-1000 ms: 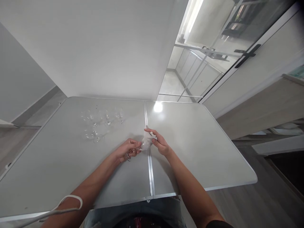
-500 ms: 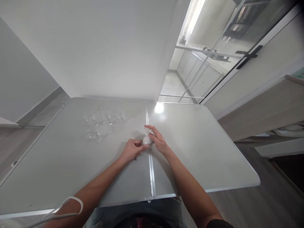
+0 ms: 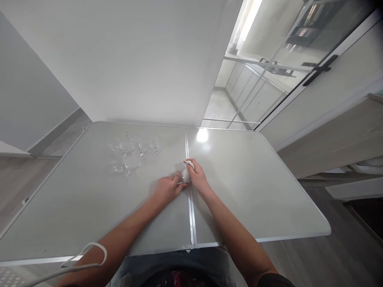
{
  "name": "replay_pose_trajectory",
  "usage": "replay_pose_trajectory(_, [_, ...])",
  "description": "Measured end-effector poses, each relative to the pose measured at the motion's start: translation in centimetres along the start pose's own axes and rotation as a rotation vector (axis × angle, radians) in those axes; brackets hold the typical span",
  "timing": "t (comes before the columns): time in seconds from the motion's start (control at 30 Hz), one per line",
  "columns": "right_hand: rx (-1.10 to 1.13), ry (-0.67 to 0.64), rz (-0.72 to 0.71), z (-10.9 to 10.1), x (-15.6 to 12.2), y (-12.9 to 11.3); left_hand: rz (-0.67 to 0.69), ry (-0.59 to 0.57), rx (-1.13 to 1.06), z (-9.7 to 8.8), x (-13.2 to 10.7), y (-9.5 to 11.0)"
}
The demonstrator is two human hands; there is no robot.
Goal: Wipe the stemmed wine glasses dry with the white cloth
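Over the seam of the table, a small clear stemmed glass (image 3: 185, 175) sits between my two hands, with white showing through its bowl. My left hand (image 3: 166, 189) grips it at its lower left, the fingers closed around the foot end. From the right, my right hand (image 3: 197, 177) pinches a bunched white cloth (image 3: 189, 163) against the glass. Its fingers partly cover the rim, so how deep the cloth reaches inside cannot be seen. Several similar clear stemmed glasses (image 3: 140, 151) stand grouped on the left half of the table.
The pale folding table (image 3: 251, 191) has a metal seam (image 3: 191, 223) down its middle and a metal edge. A white wall (image 3: 134, 63) rises behind it, with a glass-paned door (image 3: 269, 79) at right. A white cable loop (image 3: 103, 255) hangs near my left forearm.
My left hand has turned, its back now more upward and its fingers further over the glass. My right hand has closed tighter on the cloth. The view has shifted slightly.
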State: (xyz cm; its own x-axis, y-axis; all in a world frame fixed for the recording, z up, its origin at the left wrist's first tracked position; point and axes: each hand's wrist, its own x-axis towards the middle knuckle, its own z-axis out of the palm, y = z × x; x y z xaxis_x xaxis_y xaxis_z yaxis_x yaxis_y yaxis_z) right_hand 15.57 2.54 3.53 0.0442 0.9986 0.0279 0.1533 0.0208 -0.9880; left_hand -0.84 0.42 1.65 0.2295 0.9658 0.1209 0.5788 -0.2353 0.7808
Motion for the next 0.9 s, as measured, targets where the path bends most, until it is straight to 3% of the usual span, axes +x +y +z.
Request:
replay_pose_trajectory(0.07, [0.043,-0.039,-0.008,-0.3,-0.1,-0.2,-0.096,-0.116,-0.207,-0.2,0.3,0.2])
replay_pose_trajectory(0.2, [0.093,-0.144,-0.174,-1.7,-0.7,-0.4,-0.424,-0.537,-0.806,-1.4,1.1,0.1])
replay_pose_trajectory(0.3, [0.027,-0.175,-0.305,-2.4,-0.9,0.4,-0.484,-0.719,-0.957,-2.0,1.4,-0.3])
replay_pose_trajectory(0.37, [-0.055,-0.178,-0.384,-2.6,-0.9,1.2,-0.366,-0.647,-0.825,-1.9,1.3,-0.5])
replay_pose_trajectory(0.43, [-0.104,-0.139,-0.415,-2.4,-0.8,1.7,-0.172,-0.412,-0.565,-1.4,1.1,-0.7])
replay_pose_trajectory(0.53, [0.011,0.022,-0.311,-1.9,-0.3,1.5,0.044,-0.031,-0.201,-0.6,0.7,-0.9])
replay_pose_trajectory(0.6, [0.242,0.142,-0.191,-2.0,0.2,1.1,0.075,0.079,-0.101,-0.3,0.6,-1.0])
replay_pose_trajectory(0.67, [0.504,0.203,-0.094,-2.2,0.9,0.7,0.055,0.104,-0.122,-0.2,0.5,-1.0])
replay_pose_trajectory(0.73, [0.674,0.167,-0.033,-2.3,1.4,0.5,0.020,0.080,-0.264,-0.1,0.5,-0.8])
replay_pose_trajectory(0.9, [0.648,-0.123,0.010,-0.2,0.2,0.6,-0.105,0.003,-0.798,0.6,0.8,-0.2])
